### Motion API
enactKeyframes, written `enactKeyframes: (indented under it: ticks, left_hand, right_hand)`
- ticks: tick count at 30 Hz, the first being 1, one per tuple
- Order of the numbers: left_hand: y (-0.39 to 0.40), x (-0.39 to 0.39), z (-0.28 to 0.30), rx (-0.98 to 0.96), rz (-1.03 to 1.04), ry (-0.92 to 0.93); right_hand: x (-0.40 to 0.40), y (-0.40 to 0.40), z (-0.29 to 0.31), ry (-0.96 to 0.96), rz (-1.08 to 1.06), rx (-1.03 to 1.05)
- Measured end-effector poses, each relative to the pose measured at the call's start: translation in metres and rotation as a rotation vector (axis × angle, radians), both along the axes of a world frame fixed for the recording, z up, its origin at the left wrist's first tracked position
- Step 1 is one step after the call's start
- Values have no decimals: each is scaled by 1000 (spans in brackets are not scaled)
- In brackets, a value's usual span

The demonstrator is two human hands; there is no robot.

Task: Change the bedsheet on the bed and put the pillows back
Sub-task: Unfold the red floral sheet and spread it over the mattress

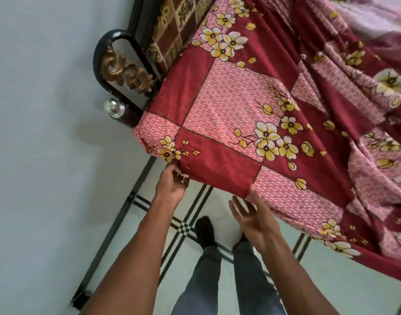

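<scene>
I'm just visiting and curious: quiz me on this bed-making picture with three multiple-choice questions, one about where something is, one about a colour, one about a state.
1. Where is the left hand?
A. at the sheet's corner edge
B. on the headboard
C. on the floor

2. What colour are the sheet's flowers?
A. blue
B. yellow and white
C. green

3. How is the right hand?
A. clenched in a fist
B. holding a pillow
C. open, fingers spread

Answers: 1 A, its fingers pinch the sheet's edge under the mattress corner. 2 B, yellow and white blossoms lie on red and pink squares. 3 C, its fingers are straight by the sheet's side and grip nothing.
</scene>
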State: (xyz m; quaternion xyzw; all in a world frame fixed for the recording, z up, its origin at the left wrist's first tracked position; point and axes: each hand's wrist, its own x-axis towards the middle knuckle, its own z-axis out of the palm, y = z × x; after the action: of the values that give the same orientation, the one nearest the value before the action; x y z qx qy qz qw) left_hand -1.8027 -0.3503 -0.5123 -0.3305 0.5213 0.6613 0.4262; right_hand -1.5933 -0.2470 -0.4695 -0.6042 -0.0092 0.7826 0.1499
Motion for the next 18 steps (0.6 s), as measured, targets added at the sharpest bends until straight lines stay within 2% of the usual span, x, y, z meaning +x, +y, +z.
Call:
enactKeyframes:
  ticks: [2,5,11,16,18]
  left_hand:
    - [-8,1,-5,75,92,-6]
    - [-21,0,-3,181,208,-16]
    - [-23,-3,4,291,152,-5]
    - [-33,-9,-4,162,-46,63]
    - [-34,-7,-6,30,-93,51]
  right_hand:
    - [6,-5,-3,32,-182,14]
    - [14,-20,-11,36,-231,-3]
    - [26,-36,-21,76,-302,13]
    - [33,-43,-31,8,-298,18]
    - [34,-42,-37,-76,-270,16]
